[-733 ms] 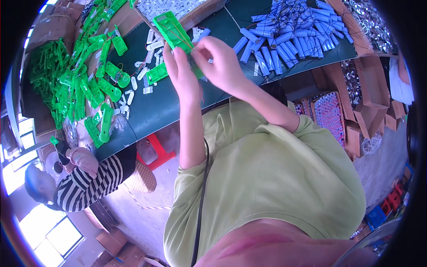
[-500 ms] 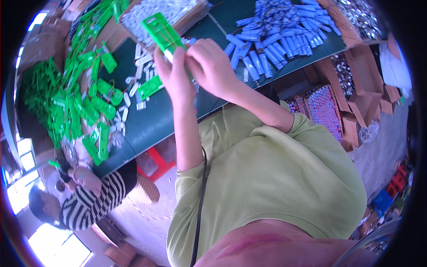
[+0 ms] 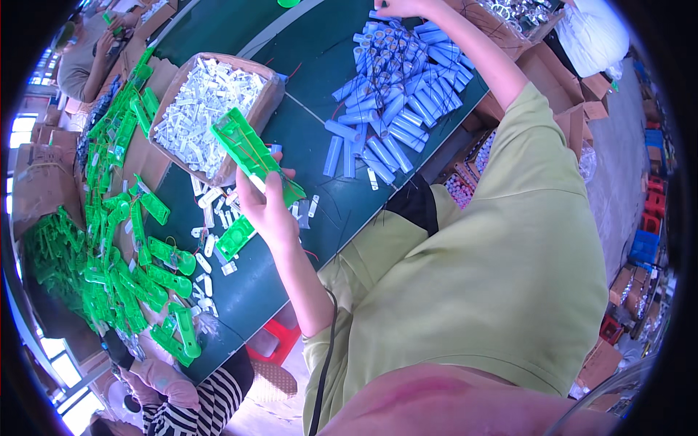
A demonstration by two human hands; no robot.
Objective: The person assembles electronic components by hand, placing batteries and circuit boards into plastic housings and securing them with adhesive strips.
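My left hand (image 3: 270, 211) is closed around a green plastic casing (image 3: 247, 149), long and open-faced, with thin red wires inside and a white piece along its lower part. My right arm stretches far forward, and my right hand (image 3: 401, 7) is at the top edge, partly cut off. Its fingers look bent together at the far end of a heap of blue cylindrical batteries (image 3: 407, 91) with dark wires; what they hold is too small to make out. Under my left hand another green casing (image 3: 236, 236) lies on the table among small white plastic parts (image 3: 211, 245).
A cardboard box (image 3: 275, 98) of white parts stands beyond my left hand. Many green casings (image 3: 120, 287) are piled along the left. Metal pieces (image 3: 512, 11) fill a carton at the far right. A person in striped clothing (image 3: 218, 396) sits lower left; others work farther off.
My right hand has left the green casing and reached forward to the far end of the battery heap. My left hand keeps the casing. The whole view has shifted, showing more of the far table.
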